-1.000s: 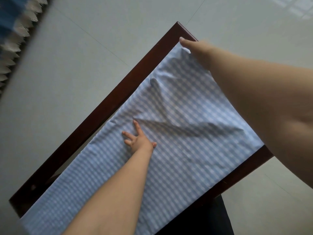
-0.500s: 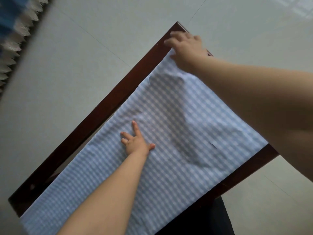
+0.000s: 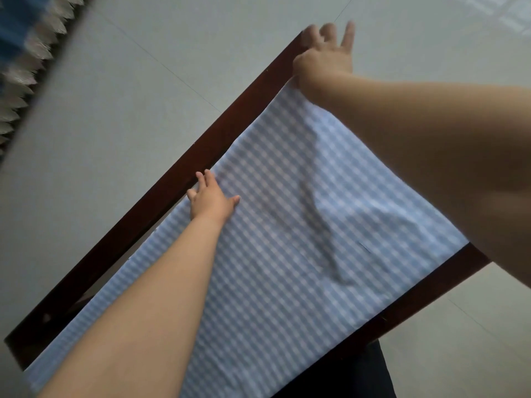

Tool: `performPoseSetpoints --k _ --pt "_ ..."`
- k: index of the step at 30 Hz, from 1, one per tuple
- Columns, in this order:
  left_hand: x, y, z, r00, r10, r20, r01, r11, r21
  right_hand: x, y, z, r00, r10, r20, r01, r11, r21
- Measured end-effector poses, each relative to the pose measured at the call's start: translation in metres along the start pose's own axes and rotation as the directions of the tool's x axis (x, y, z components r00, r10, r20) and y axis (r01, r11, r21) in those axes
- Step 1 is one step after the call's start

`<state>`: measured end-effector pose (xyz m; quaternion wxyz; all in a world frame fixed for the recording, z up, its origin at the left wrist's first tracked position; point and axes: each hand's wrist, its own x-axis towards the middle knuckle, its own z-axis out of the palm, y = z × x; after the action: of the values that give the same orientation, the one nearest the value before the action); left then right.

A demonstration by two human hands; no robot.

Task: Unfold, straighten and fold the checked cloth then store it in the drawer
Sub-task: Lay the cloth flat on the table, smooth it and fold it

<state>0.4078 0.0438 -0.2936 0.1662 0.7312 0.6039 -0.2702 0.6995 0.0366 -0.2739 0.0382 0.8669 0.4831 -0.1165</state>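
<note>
- Plainly, the checked cloth (image 3: 287, 239) — pale blue and white — lies spread flat over a dark wooden table (image 3: 178, 179), covering most of its top and leaving a strip of bare wood along the far edge and another along the near right edge.
- The left hand (image 3: 211, 201) rests palm down on the cloth near that far edge, fingers straight and slightly spread, thumb out to the side; the fingertips (image 3: 202, 179) reach the cloth's border just beside the bare wood.
- The right hand (image 3: 323, 60) is at the table's far corner, over the cloth's corner. Its fingers are extended and fanned past the table edge; whether the thumb pinches the fabric beneath cannot be told, since the hand hides that spot.
- A soft ridge and a shadow run through the cloth below the right forearm — the fabric is not fully smooth there.
- Pale floor tiles (image 3: 120, 96) surround the table.
- A blurred blue fabric with a pale fringe (image 3: 31, 47) shows at the upper left corner.
- A dark garment (image 3: 359, 374) shows at the bottom edge, just beside the table's near side.
</note>
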Motion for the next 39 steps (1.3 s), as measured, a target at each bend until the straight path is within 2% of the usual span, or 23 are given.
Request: performPoseSetpoints --k 6,8,10,12,14,16,17,18,19,20,21,22,23,24,25,27,28,30,31,33,35,37,39 --pt "0.000 0.001 -0.004 0.999 0.025 0.037 -0.023 0.998 -0.054 -0.019 0.017 0.002 0.988 0.152 -0.007 -0.145 0.953 0.268" --pt "-0.005 0.003 -0.002 0.999 0.033 0.038 -0.029 0.995 -0.091 -0.024 0.032 -0.003 0.966 0.237 -0.100 -0.183 0.906 0.381" --pt "-0.017 0.007 0.007 0.998 0.059 -0.021 -0.062 0.990 -0.129 -0.031 0.049 -0.008 0.871 0.427 -0.242 -0.217 0.777 0.591" --pt "-0.040 0.012 0.024 0.966 0.176 -0.190 -0.190 0.980 -0.056 -0.058 0.052 -0.006 0.777 0.557 -0.294 -0.181 0.644 0.743" --pt "-0.066 0.021 0.044 0.888 0.390 -0.244 -0.378 0.921 0.097 -0.111 0.034 0.015 0.837 0.424 -0.347 -0.007 0.642 0.767" --pt "-0.084 0.030 0.063 0.859 0.504 -0.091 -0.485 0.857 0.171 -0.189 0.005 0.052 0.944 0.042 -0.328 0.219 0.664 0.715" --pt "-0.087 0.034 0.069 0.873 0.487 -0.005 -0.478 0.859 0.183 -0.230 -0.007 0.072 0.941 -0.214 -0.262 0.336 0.681 0.650" --pt "-0.087 0.037 0.073 0.890 0.453 0.059 -0.455 0.868 0.197 -0.267 -0.011 0.090 0.891 -0.431 -0.147 0.435 0.712 0.551" --pt "-0.086 0.039 0.075 0.902 0.421 0.098 -0.432 0.876 0.215 -0.293 -0.004 0.107 0.849 -0.528 -0.023 0.483 0.757 0.439" --pt "-0.085 0.041 0.076 0.909 0.400 0.117 -0.417 0.880 0.229 -0.307 0.014 0.124 0.876 -0.481 0.030 0.442 0.827 0.347" --pt "-0.085 0.042 0.076 0.912 0.391 0.126 -0.410 0.882 0.232 -0.312 0.040 0.136 0.944 -0.327 0.042 0.303 0.911 0.280" --pt "-0.085 0.043 0.075 0.912 0.388 0.132 -0.409 0.884 0.228 -0.314 0.071 0.146 0.994 -0.109 0.030 0.098 0.961 0.259" --pt "-0.085 0.043 0.074 0.912 0.387 0.138 -0.409 0.883 0.229 -0.315 0.104 0.152 0.989 0.144 0.030 -0.147 0.954 0.260" --pt "-0.085 0.043 0.073 0.913 0.382 0.144 -0.407 0.883 0.235 -0.316 0.138 0.153 0.917 0.396 0.043 -0.391 0.871 0.298" --pt "-0.087 0.044 0.072 0.916 0.375 0.144 -0.400 0.883 0.247 -0.321 0.167 0.150 0.796 0.600 0.078 -0.584 0.727 0.360" --pt "-0.092 0.044 0.071 0.932 0.354 0.074 -0.360 0.893 0.269 -0.328 0.186 0.140 0.598 0.798 0.076 -0.724 0.497 0.478" --pt "-0.100 0.046 0.074 0.931 0.364 0.004 -0.352 0.897 0.267 -0.334 0.181 0.133 0.556 0.830 0.047 -0.716 0.449 0.534" --pt "-0.125 0.050 0.085 0.897 0.419 -0.141 -0.382 0.896 0.228 -0.343 0.153 0.122 0.534 0.840 0.092 -0.639 0.330 0.695" --pt "-0.141 0.052 0.094 0.877 0.445 -0.181 -0.407 0.889 0.210 -0.347 0.136 0.118 0.517 0.835 0.186 -0.598 0.197 0.777" --pt "-0.173 0.053 0.114 0.874 0.460 -0.159 -0.429 0.882 0.195 -0.352 0.105 0.111 0.455 0.782 0.427 -0.560 -0.121 0.820" --pt "-0.201 0.050 0.135 0.911 0.411 -0.047 -0.399 0.903 0.156 -0.353 0.086 0.107 0.403 0.685 0.607 -0.544 -0.354 0.761" --pt "-0.221 0.042 0.154 0.932 0.360 0.046 -0.363 0.925 0.113 -0.352 0.077 0.106 0.413 0.576 0.705 -0.496 -0.506 0.705" --pt "-0.234 0.034 0.168 0.941 0.334 0.053 -0.337 0.937 0.093 -0.354 0.077 0.108 0.452 0.527 0.720 -0.457 -0.556 0.694"
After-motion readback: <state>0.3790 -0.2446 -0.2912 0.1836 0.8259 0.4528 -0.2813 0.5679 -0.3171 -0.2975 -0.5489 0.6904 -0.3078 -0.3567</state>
